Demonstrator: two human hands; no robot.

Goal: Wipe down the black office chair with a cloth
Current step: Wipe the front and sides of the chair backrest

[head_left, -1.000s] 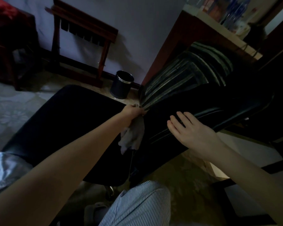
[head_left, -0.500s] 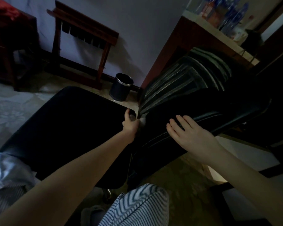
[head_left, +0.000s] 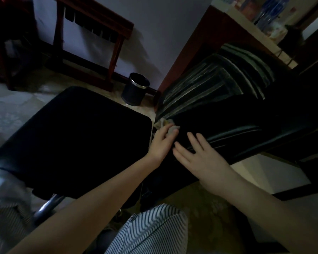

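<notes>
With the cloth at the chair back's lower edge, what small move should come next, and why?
Probably slide the cloth along the chair back, away from the seat. The left hand holds it at the back's lower edge, the right hand lies flat on the back, and most of that surface lies beyond.

Cloth on chair backrest, right of chair seat; bin behind both.
</notes>
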